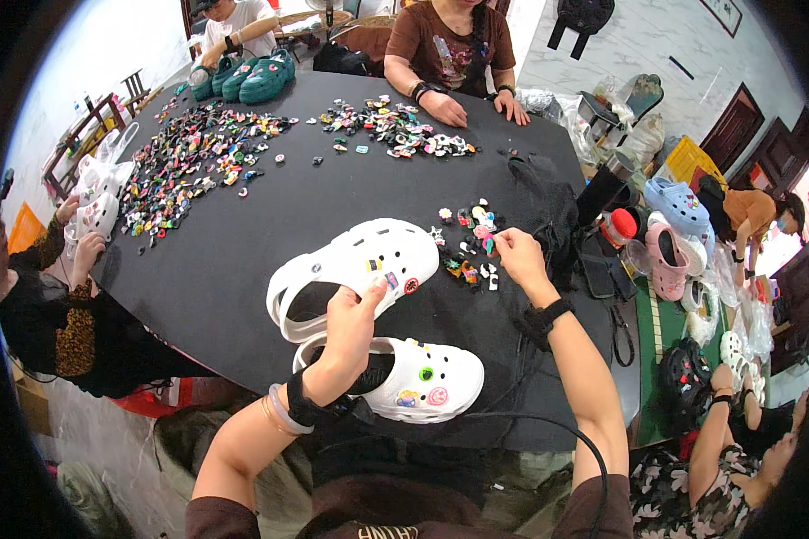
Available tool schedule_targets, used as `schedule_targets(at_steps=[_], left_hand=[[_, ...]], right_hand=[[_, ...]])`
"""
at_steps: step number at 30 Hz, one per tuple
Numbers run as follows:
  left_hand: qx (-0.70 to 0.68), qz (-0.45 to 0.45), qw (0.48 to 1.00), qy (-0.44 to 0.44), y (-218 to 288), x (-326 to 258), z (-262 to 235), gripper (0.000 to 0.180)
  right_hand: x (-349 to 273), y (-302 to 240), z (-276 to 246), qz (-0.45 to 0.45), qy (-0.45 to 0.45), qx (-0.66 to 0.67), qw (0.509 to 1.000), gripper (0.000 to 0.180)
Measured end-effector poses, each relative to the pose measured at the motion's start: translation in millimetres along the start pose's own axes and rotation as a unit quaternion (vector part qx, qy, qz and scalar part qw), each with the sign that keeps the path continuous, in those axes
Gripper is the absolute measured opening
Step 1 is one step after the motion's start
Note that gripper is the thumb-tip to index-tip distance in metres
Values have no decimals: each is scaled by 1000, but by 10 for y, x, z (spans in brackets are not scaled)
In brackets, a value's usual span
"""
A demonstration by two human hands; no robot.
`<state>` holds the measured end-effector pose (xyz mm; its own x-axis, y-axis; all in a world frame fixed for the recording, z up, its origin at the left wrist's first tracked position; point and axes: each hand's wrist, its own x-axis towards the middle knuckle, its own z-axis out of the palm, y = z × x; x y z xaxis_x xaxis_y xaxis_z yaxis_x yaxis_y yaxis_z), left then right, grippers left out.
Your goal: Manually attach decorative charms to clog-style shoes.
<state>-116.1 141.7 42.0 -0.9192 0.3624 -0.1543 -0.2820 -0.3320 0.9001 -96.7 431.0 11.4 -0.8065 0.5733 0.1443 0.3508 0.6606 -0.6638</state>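
Note:
My left hand (pixel 352 316) is closed on the edge of a white clog (pixel 351 256), its thumb on the upper beside the holes. That clog has a few charms near the toe. Just below it, closer to me, a second white clog (pixel 454 368) carries a green eye-like charm (pixel 426 374) and a pink smiley charm (pixel 438 395). My right hand (pixel 523 262) reaches over a small group of shoe charms (pixel 466 274) right of the clogs. Its thumb and forefinger pinch together at a pink shoe charm (pixel 484 235).
A large charm pile (pixel 184 162) and a smaller one (pixel 395 128) lie farther off. Green clogs (pixel 265 79) stand at the far edge. To the right are a black bottle (pixel 605 184), a red-lidded jar (pixel 618 225) and phones (pixel 595 268). Co-workers surround the black table (pixel 243 287). A cable crosses near my right arm.

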Motion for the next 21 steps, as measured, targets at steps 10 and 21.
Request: schedule_targets(at_steps=[10,21], left_hand=[[4,-1,1000,-5,24,-7,-1,27],[29,-17,999,29,108,-55,75,27]], right_hand=[[-148,-58,6,-201,14,-108,973,12],[-298,-186,173,-148,-64,-86,983,18]])
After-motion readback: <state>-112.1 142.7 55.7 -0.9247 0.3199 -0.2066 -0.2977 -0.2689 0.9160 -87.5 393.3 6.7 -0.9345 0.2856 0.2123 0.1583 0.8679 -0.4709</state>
